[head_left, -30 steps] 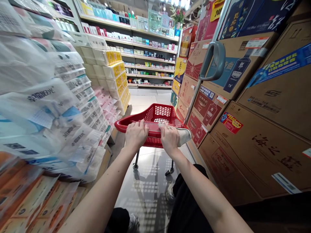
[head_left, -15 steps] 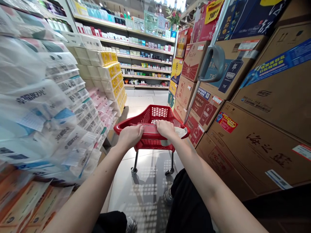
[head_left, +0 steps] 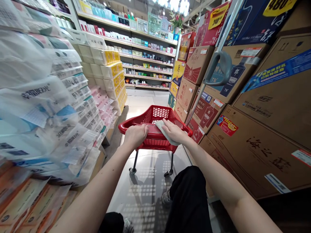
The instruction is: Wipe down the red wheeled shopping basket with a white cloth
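Observation:
A red plastic shopping trolley-basket (head_left: 155, 121) on thin metal legs with castors stands just ahead of me on the tiled floor. My left hand (head_left: 136, 136) grips its red handle bar (head_left: 153, 129). My right hand (head_left: 173, 131) presses a pale crumpled cloth (head_left: 164, 131) onto the bar, with the cloth partly hidden under the palm. The basket's inside looks bare where the mesh shows, though the bar and my hands hide part of it.
Tall stacks of wrapped tissue packs (head_left: 48, 106) line the left of the aisle, and brown cartons (head_left: 262, 142) wall the right. A grey handle on a metal pole (head_left: 218, 68) stands against the cartons. Goods shelves (head_left: 145, 55) fill the far end.
The cloth has shifted from the right end of the bar toward the middle, now under my right palm. My right hand has slid left along the bar. The basket rolled slightly forward.

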`<state>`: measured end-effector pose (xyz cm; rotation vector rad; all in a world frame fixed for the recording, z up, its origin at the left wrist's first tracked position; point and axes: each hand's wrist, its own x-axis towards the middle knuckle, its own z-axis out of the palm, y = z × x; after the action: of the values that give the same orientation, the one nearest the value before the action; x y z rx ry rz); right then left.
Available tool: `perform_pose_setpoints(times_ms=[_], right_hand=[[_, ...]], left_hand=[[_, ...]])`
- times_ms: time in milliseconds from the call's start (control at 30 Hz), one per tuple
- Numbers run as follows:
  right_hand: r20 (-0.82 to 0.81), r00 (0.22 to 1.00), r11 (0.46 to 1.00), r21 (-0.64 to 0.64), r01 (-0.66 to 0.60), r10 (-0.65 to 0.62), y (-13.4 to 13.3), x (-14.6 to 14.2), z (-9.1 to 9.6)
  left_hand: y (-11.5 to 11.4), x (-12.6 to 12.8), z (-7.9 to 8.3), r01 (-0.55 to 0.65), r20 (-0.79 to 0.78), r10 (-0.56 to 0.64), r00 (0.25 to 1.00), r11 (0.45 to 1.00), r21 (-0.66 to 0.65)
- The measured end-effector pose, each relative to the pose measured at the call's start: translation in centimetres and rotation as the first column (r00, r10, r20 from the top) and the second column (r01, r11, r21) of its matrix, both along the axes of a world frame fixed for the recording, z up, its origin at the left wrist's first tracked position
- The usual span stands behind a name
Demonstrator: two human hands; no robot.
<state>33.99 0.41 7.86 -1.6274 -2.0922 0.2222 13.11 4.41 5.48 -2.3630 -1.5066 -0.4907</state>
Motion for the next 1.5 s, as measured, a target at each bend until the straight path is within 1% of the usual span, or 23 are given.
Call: perform_pose_setpoints(times_ms=[67,100,167,200,267,333,400,433,467,500,567,633,667,733,767,800,900,1067,1133,1333,1433,1500], right_hand=[[0.146,0.989,0.998,0.053,-0.017,0.01,-0.9,-0.1,-0.6],[0.193,0.981,0.996,0.085,-0.002,-0.014,-1.1,-0.2,-0.9],[0.244,0.967,0.991,0.125,0.04,-0.07,-1.1,-0.6,-1.4],[0.254,0.964,0.991,0.127,0.043,-0.075,-0.8,-0.7,-1.5],[0.245,0.968,0.995,0.093,0.025,-0.047,0.2,-0.8,-1.4],[0.209,0.978,1.0,0.011,-0.028,0.025,1.8,-0.6,-0.9],[0.181,0.979,0.993,-0.087,-0.08,0.094,3.5,-0.3,-0.3],[0.181,0.978,0.989,-0.125,-0.081,0.103,4.2,-0.3,0.0],[0.193,0.978,0.987,-0.149,-0.055,0.083,4.8,-0.4,0.1],[0.213,0.976,0.988,-0.153,-0.004,0.037,5.1,-0.7,0.2],[0.264,0.961,0.988,-0.106,0.113,-0.081,5.0,-1.8,-0.1],[0.293,0.941,0.985,0.018,0.173,-0.171,3.9,-3.3,-0.8],[0.295,0.933,0.978,0.1,0.183,-0.205,3.2,-4.0,-1.3],[0.273,0.928,0.949,0.26,0.181,-0.252,1.7,-5.2,-2.1],[0.26,0.928,0.933,0.31,0.181,-0.267,1.1,-5.5,-2.3],[0.253,0.927,0.925,0.334,0.184,-0.276,0.8,-5.7,-2.5],[0.269,0.922,0.933,0.305,0.193,-0.279,0.9,-5.3,-2.3],[0.281,0.93,0.966,0.168,0.194,-0.236,3.2,-3.7,-1.1],[0.275,0.933,0.969,0.146,0.197,-0.231,3.8,-3.1,-0.8],[0.194,0.931,0.935,0.244,0.259,-0.309,4.0,-2.5,-1.0],[0.151,0.929,0.908,0.313,0.279,-0.338,3.7,-2.5,-1.3],[0.137,0.936,0.895,0.364,0.258,-0.325,3.5,-2.4,-1.4]], left_hand=[[0.4,-1.0,0.1,0.045,-0.002,-0.045,0.999,0.999,-0.016],[0.8,-1.6,0.1,0.07,-0.01,-0.07,0.997,0.997,-0.021],[1.5,-3.0,0.1,0.102,-0.035,-0.103,0.994,0.995,-0.014],[1.8,-3.6,0.1,0.087,-0.038,-0.087,0.996,0.996,0.002],[2.2,-4.3,0.0,0.039,-0.039,-0.038,0.999,0.999,0.03],[2.2,-4.4,-0.2,0.012,-0.044,-0.01,0.999,0.999,0.045],[1.9,-4.1,-0.4,0.019,-0.053,-0.016,0.998,0.999,0.051],[1.7,-3.8,-0.5,0.027,-0.056,-0.024,0.998,0.998,0.053],[1.5,-3.6,-0.6,0.03,-0.057,-0.027,0.998,0.998,0.055],[1.4,-3.3,-0.7,0.03,-0.055,-0.026,0.998,0.998,0.059],[1.1,-2.8,-0.8,0.028,-0.049,-0.025,0.998,0.997,0.066],[0.8,-2.5,-0.9,0.031,-0.041,-0.028,0.999,0.997,0.077],[0.7,-2.4,-0.9,0.033,-0.037,-0.03,0.999,0.996,0.084],[0.4,-2.1,-0.9,0.036,-0.028,-0.033,0.999,0.994,0.103],[0.3,-2.0,-0.9,0.036,-0.025,-0.033,0.999,0.993,0.114],[0.1,-1.9,-0.9,0.035,-0.023,-0.033,0.999,0.992,0.124],[-0.4,-1.3,-0.8,0.031,-0.025,-0.028,0.999,0.99,0.136],[-1.0,0.3,-0.8,-0.006,0.03,0.002,1.0,0.99,0.142],[-1.1,1.0,-0.9,-0.022,0.049,0.015,0.999,0.99,0.14],[-1.6,2.2,-1.1,-0.047,0.063,0.041,0.997,0.994,0.1],[-1.5,2.0,-0.7,-0.058,0.035,0.056,0.998,0.996,0.061],[-1.0,1.5,-0.1,-0.043,0.005,0.043,0.999,0.999,-0.011]])
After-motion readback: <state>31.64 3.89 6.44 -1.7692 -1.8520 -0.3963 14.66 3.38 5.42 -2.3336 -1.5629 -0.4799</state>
